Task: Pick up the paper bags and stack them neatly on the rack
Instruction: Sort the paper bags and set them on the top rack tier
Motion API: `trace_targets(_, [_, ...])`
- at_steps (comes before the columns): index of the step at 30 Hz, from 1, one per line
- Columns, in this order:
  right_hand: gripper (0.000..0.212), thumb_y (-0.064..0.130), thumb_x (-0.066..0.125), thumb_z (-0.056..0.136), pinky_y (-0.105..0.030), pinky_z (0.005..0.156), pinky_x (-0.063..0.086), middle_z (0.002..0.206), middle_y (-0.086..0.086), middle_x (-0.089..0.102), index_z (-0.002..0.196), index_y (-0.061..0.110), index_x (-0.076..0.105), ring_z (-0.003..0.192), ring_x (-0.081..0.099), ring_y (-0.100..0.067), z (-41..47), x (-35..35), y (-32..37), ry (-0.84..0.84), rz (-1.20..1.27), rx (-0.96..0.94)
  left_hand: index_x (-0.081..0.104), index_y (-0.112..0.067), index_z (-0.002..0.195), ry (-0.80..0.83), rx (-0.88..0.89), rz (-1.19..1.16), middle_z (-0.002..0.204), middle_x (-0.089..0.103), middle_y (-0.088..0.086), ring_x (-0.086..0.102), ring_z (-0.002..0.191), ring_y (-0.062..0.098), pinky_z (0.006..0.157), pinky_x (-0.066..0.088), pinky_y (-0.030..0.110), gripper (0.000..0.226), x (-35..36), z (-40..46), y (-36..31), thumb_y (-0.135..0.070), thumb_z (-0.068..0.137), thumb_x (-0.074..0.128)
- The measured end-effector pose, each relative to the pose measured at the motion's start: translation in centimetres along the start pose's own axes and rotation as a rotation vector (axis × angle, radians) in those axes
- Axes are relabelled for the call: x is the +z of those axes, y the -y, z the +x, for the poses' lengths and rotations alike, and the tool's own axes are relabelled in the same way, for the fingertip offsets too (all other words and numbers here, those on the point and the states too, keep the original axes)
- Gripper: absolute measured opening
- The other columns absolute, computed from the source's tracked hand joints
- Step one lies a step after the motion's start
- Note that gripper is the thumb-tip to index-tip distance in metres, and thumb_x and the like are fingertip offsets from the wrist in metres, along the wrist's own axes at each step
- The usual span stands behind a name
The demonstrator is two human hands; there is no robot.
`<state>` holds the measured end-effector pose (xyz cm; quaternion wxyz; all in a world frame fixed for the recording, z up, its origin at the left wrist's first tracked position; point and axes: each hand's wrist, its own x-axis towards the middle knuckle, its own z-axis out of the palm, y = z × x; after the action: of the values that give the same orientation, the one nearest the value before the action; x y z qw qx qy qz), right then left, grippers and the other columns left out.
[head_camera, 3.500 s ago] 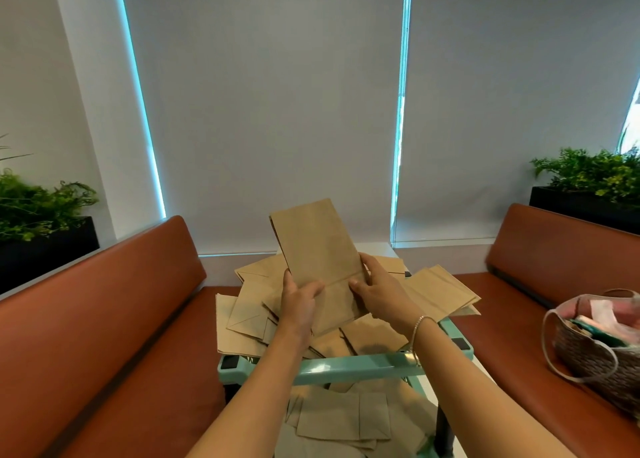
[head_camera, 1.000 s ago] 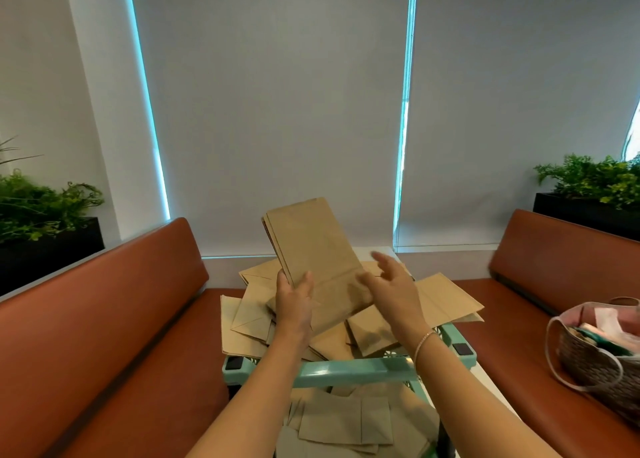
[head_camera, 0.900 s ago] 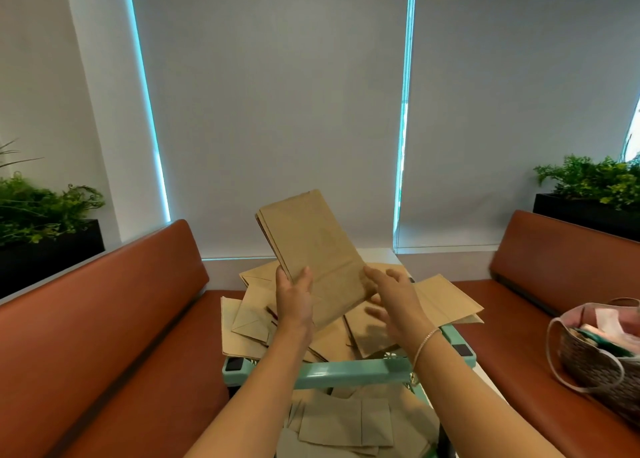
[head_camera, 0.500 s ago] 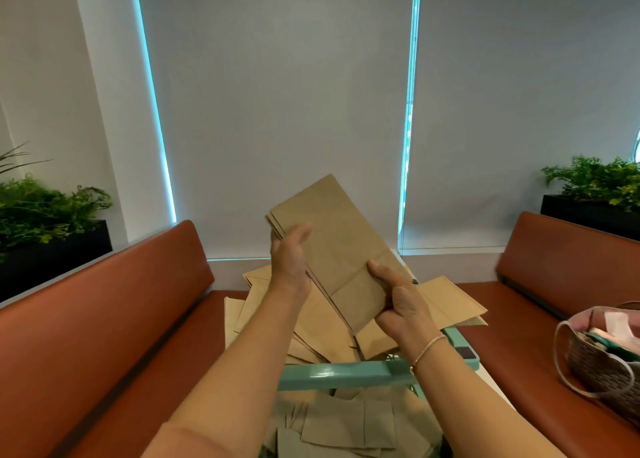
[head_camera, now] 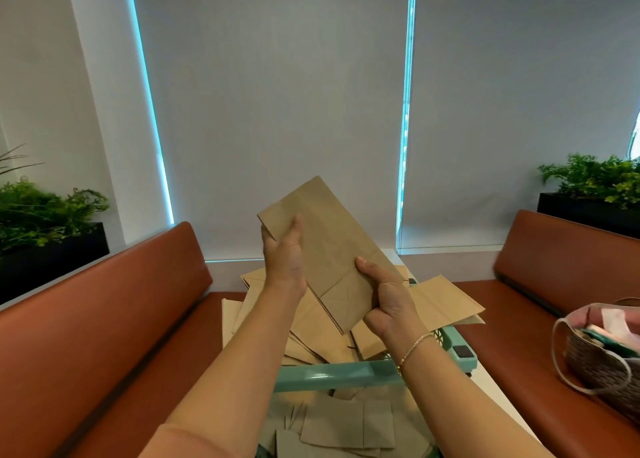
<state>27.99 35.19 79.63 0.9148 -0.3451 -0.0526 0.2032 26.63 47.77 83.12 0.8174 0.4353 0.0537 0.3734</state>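
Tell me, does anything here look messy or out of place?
Yes. The loose brown paper bags lie scattered at odd angles on the teal plastic rack, some overhanging its edges, not stacked. Both hands, left and right, hold a tilted bundle of flat brown bags above them.

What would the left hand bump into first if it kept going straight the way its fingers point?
Likely nothing near: the left hand points up along the held paper bags, towards the grey blind far behind; depth is uncertain.
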Motion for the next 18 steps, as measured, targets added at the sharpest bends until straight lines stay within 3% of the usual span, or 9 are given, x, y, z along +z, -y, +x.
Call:
trace_targets(4, [0.024, 0.000, 0.066, 0.079, -0.042, 0.073, 0.056, 0.098, -0.013, 0.069, 0.103, 0.006, 0.064, 0.085, 0.066, -0.027, 0.5, 0.4, -0.4, -0.035, 0.049, -0.028, 0.052, -0.017, 0.123, 0.002, -0.072, 0.129, 0.115, 0.064, 0.004, 0.062, 0.102, 0.020, 0.091, 0.051, 0.044, 0.039, 0.2, -2.6, 3.2, -0.020, 0.086, 0.066])
trace_targets(10, [0.015, -0.002, 0.067, 0.079, -0.038, 0.068, 0.054, 0.091, -0.013, 0.067, 0.092, 0.004, 0.064, 0.079, 0.064, -0.025, 1.0, -0.4, -0.7, -0.149, -0.005, -0.041, 0.054, -0.012, 0.121, 0.072, -0.114, 0.221, 0.110, 0.067, 0.007, 0.064, 0.103, 0.025, 0.091, 0.051, 0.050, 0.050, -1.4, -3.4, 6.6, -0.011, 0.077, 0.076])
trace_targets(15, [0.017, 0.008, 0.065, 0.083, -0.030, 0.062, 0.051, 0.091, -0.009, 0.060, 0.098, 0.011, 0.058, 0.076, 0.057, -0.020, 2.1, -1.6, 0.4, -0.246, -0.386, -0.074, 0.049, -0.012, 0.119, 0.026, -0.081, 0.316, 0.113, 0.064, 0.009, 0.062, 0.104, 0.024, 0.094, 0.050, 0.045, 0.048, -2.8, -2.3, 6.9, -0.004, 0.078, 0.073])
trace_targets(16, [0.021, 0.013, 0.064, 0.084, -0.031, 0.065, 0.051, 0.095, -0.008, 0.059, 0.103, 0.013, 0.056, 0.080, 0.056, -0.020, 2.4, -1.9, 0.9, -0.270, -0.517, -0.122, 0.049, -0.010, 0.120, 0.006, -0.080, 0.314, 0.113, 0.064, 0.009, 0.061, 0.103, 0.024, 0.094, 0.050, 0.043, 0.050, -3.2, -2.1, 7.0, -0.002, 0.077, 0.073])
trace_targets(18, [0.036, 0.020, 0.064, 0.086, -0.038, 0.086, 0.051, 0.105, -0.003, 0.056, 0.119, 0.015, 0.050, 0.097, 0.054, -0.021, 2.8, -2.8, 2.3, -0.340, -0.795, -0.260, 0.048, -0.007, 0.123, -0.010, -0.093, 0.327, 0.111, 0.063, 0.008, 0.061, 0.102, 0.023, 0.092, 0.050, 0.038, 0.053, -4.0, -1.9, 7.2, -0.001, 0.077, 0.073])
